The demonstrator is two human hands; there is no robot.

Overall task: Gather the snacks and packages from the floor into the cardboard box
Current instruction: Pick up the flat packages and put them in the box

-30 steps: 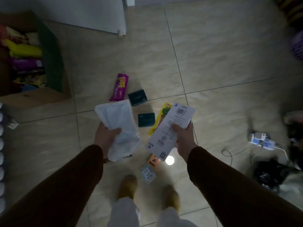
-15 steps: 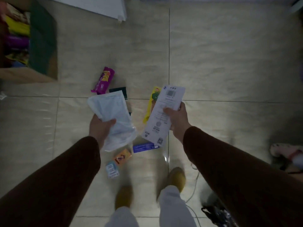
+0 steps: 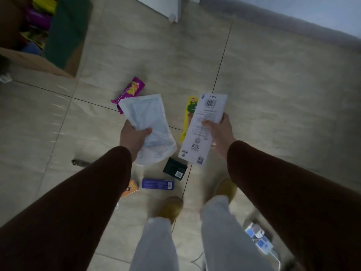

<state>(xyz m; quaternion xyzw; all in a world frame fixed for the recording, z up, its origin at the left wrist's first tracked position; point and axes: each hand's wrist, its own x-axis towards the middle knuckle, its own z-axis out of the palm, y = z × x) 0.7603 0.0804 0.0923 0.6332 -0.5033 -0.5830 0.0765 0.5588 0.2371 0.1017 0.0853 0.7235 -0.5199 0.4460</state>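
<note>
My left hand [image 3: 134, 138] grips a soft white-and-blue plastic packet [image 3: 147, 122] held above the floor. My right hand [image 3: 219, 132] holds a long white card package [image 3: 205, 124] with a barcode and the word PEELER. On the tiles below lie a purple snack bag [image 3: 131, 89], a yellow snack packet [image 3: 189, 112] partly hidden behind the card, a black box [image 3: 174, 169], a purple flat box [image 3: 158, 184] and an orange packet [image 3: 130, 188] partly hidden by my left sleeve. The cardboard box [image 3: 39, 61], holding several colourful packs, stands at the upper left.
A white cabinet corner [image 3: 172, 15] meets the floor at the top. A white power strip with cable [image 3: 259, 239] lies at the lower right beside my legs. My two shoes [image 3: 172, 208] stand just below the floor items. A small dark object [image 3: 78, 162] lies left of my left arm.
The view has swung and moved closer to the box side; the floor items now sit lower and nearer my feet. Both hands keep hold of their packages.
</note>
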